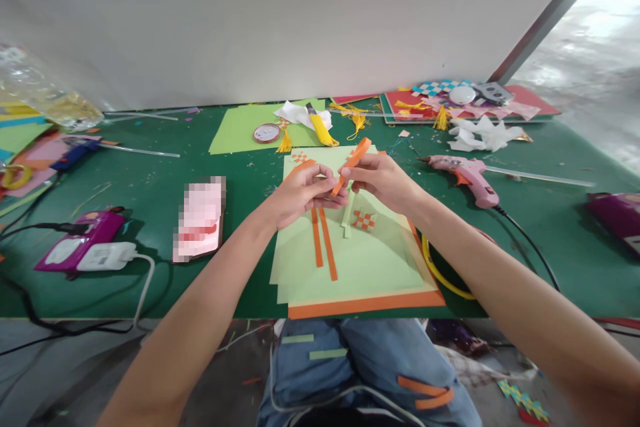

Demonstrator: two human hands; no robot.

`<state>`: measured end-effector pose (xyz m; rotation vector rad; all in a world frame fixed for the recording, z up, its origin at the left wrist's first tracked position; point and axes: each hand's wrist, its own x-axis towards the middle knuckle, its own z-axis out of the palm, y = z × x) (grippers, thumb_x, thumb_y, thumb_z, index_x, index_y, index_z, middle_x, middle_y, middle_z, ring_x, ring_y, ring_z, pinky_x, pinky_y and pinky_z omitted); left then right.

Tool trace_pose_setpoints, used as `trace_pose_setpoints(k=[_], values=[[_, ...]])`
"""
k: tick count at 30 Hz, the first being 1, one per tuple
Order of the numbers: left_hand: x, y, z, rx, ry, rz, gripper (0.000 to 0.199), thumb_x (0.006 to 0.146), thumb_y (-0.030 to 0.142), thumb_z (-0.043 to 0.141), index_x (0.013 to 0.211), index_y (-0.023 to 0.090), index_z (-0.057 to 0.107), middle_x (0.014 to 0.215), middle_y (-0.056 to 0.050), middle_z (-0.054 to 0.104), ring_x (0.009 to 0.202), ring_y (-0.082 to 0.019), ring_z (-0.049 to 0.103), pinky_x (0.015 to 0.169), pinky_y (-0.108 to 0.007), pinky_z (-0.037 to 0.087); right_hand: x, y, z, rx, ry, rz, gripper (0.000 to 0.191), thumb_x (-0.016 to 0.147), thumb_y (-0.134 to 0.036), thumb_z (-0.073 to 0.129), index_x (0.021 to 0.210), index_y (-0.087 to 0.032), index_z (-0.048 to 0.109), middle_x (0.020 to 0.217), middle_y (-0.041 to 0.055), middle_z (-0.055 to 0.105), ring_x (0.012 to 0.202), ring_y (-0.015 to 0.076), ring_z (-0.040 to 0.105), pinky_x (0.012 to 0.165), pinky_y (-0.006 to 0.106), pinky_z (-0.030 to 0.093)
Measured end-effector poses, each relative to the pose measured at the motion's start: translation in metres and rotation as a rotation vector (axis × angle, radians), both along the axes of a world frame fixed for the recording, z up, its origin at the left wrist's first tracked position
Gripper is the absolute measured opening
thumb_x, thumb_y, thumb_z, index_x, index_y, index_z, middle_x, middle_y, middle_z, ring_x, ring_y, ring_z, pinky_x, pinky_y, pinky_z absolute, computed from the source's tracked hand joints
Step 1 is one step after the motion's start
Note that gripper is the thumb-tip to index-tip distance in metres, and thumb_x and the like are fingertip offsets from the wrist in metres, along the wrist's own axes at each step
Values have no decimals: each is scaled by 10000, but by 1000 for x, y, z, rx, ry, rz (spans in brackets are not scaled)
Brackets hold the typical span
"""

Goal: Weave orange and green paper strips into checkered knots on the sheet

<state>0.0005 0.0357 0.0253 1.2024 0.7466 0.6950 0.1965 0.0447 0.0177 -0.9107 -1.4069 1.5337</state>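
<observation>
An orange paper strip (357,153), curved over at its upper end, is held above a stack of pale green sheets (370,267). My left hand (305,192) pinches it near its lower end, fingertips close to those of the other hand. My right hand (384,179) grips the strip from the right between thumb and fingers. Below the hands lie two flat orange strips (327,243), a light green strip (347,223) and a small orange-and-white woven checkered piece (364,220). Another checkered piece (300,157) is at the sheets' upper left. The fingers hide part of the strip.
A pink glue gun (465,173) lies right of the sheets, beside a yellow ring (445,277). Left are a phone (200,220), a purple power strip (85,240) and a blue glue gun (75,153). A yellow cutter (321,125) and yellow tassels (357,121) lie behind.
</observation>
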Motion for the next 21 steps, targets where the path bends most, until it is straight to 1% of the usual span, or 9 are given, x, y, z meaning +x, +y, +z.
trace_pose_setpoints(k=[5, 10, 12, 14, 16, 17, 21], values=[[0, 1, 1, 1, -3, 15, 198, 842, 294, 698, 832, 154, 559, 846, -35, 710, 820, -142, 699, 844, -318, 559, -2, -1, 1, 17, -8, -9, 244, 716, -379, 766, 753, -154, 677, 713, 23, 665, 671, 125, 601, 605, 270, 427], [0, 0, 2, 4, 10, 59, 211, 796, 277, 743, 832, 138, 588, 873, -46, 719, 782, -134, 697, 837, -317, 556, -1, -2, 2, 5, -4, -15, 254, 707, -380, 775, 787, -159, 680, 730, 18, 660, 690, 127, 601, 605, 265, 433], [0, 1, 2, 9, 11, 82, 218, 783, 271, 755, 831, 136, 591, 868, -46, 723, 763, -130, 696, 835, -316, 556, -1, -2, 2, 8, -8, -22, 257, 707, -383, 776, 799, -161, 685, 699, 5, 639, 639, 110, 566, 571, 257, 416], [0, 1, 1, 17, 11, 105, 230, 769, 269, 767, 834, 138, 589, 853, -41, 726, 748, -130, 697, 833, -320, 556, -1, -2, 2, 10, -18, -22, 251, 718, -382, 770, 804, -160, 690, 649, -11, 602, 566, 86, 501, 516, 247, 370], [0, 2, 0, 25, 12, 122, 241, 758, 267, 777, 840, 140, 589, 843, -37, 729, 747, -133, 701, 833, -322, 555, -2, -2, 2, 0, -16, -2, 237, 732, -374, 762, 800, -158, 690, 623, -18, 578, 525, 72, 453, 473, 240, 317], [0, 2, 0, 26, 14, 125, 242, 757, 266, 778, 843, 141, 591, 841, -36, 730, 750, -135, 703, 833, -322, 555, -2, -2, 2, -9, -10, 15, 232, 737, -369, 759, 798, -156, 689, 627, -14, 580, 522, 71, 451, 463, 238, 302], [-1, 3, 0, 6, 1, 104, 220, 769, 247, 769, 848, 140, 594, 816, -29, 732, 755, -133, 707, 815, -302, 559, -1, -2, 1, -31, 20, 75, 251, 716, -373, 781, 788, -153, 684, 657, 0, 605, 546, 82, 491, 465, 240, 329]])
